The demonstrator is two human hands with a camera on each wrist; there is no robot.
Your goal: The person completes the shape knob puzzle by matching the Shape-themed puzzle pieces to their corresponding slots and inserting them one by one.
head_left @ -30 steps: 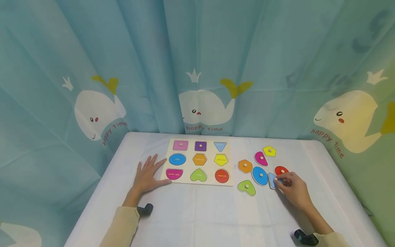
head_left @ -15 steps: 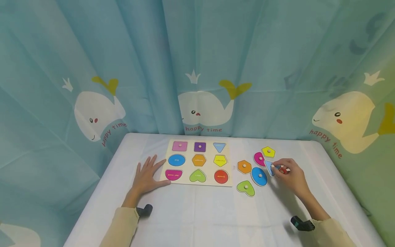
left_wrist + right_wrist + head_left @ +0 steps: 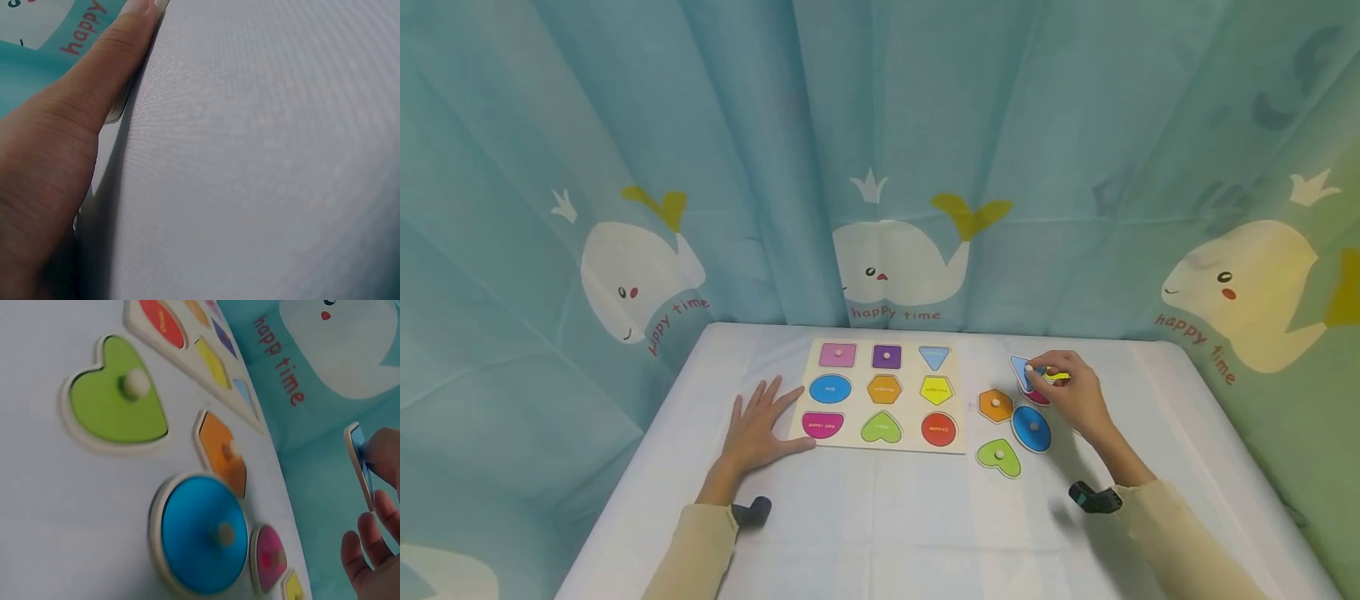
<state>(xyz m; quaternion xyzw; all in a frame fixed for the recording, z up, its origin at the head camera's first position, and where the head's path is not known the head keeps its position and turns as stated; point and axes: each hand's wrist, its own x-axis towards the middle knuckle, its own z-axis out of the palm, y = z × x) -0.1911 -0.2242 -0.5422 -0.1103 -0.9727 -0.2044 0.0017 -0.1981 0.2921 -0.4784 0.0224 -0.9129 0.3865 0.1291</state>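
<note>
My right hand (image 3: 1079, 402) pinches a light blue triangle puzzle piece (image 3: 1019, 367) by its small knob, above the loose pieces. In the right wrist view the triangle stands tilted, raised off the table. Below it, a magenta half-round piece (image 3: 1039, 397) and a yellow pentagon piece (image 3: 1057, 375) are partly covered. My left hand (image 3: 758, 427) lies with fingers spread at the left edge of the puzzle board (image 3: 857, 442), its thumb at the near corner. Pink rectangle (image 3: 838, 355) and purple square (image 3: 887, 357) pieces with knobs sit in the board; the other shapes there show no knobs.
Right of the board lie an orange hexagon piece (image 3: 995, 406), a blue oval piece (image 3: 1032, 429) and a green heart piece (image 3: 998, 458). The red round piece is hidden behind my right hand. A whale-print curtain (image 3: 760, 167) hangs behind the white-covered table (image 3: 880, 525).
My right hand has lifted the blue triangle from beside the oval and carried it away from me and leftward, over the half-round piece. The left hand has stayed at the board.
</note>
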